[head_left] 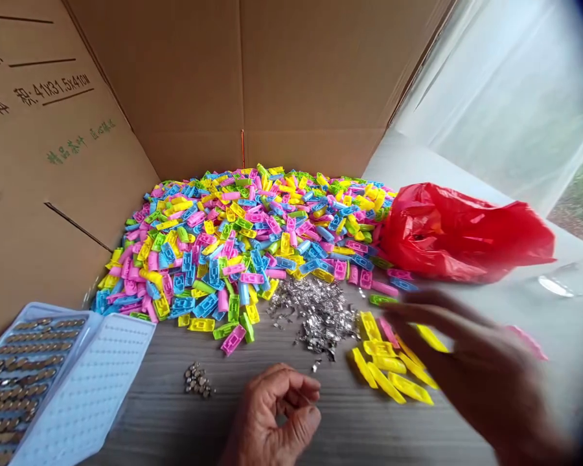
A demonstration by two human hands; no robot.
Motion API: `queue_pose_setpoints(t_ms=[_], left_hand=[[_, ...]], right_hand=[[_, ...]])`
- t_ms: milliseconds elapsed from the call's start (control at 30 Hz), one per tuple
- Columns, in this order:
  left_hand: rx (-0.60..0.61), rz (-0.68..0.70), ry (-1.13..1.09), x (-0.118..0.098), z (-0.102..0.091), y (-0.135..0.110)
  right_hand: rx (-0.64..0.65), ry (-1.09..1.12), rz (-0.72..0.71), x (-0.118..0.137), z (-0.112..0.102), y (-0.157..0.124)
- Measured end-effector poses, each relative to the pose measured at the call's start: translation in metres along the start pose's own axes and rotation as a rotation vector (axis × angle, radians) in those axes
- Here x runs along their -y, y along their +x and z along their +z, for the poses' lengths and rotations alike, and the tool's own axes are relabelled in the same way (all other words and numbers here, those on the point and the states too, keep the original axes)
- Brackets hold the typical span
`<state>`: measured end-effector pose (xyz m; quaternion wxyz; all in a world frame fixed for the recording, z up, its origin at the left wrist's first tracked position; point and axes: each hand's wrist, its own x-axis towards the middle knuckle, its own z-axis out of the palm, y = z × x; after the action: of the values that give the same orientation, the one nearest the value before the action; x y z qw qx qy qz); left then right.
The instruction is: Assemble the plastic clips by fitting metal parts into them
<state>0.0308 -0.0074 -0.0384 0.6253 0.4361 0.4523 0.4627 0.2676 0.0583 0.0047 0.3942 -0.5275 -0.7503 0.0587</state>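
Left grip [263,409] curled, right grip [483,362] blurred.

Main heap of plastic casings [252,239] sits toward the table's [160,427] far edge, cardboard panels [175,77] behind it and along its left. Metal clips [325,317] are piled right in front of it. Near left corner's got the blister tray [92,388] with button cells [10,406] in it, loose button cells [197,380] to its right. Plastic bag's [466,239] toward the right edge, and a smaller bunch of casings [386,382] lies before it.
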Motion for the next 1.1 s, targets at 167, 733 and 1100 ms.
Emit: queue_pose_setpoints(t_ms=[167,733,1100], left_hand=[[-0.052,0.016,0.015,-0.005,-0.014,-0.001],[-0.286,-0.061,-0.275,-0.027,-0.029,0.004],[-0.213,0.086,-0.428,-0.037,-0.013,0.004]], right_hand=[[0.365,0.022,-0.329,0.037,0.072,0.063],[0.290,0.159,-0.413,0.056,0.077,0.051],[0.246,0.758,0.006,0.090,0.063,-0.005]])
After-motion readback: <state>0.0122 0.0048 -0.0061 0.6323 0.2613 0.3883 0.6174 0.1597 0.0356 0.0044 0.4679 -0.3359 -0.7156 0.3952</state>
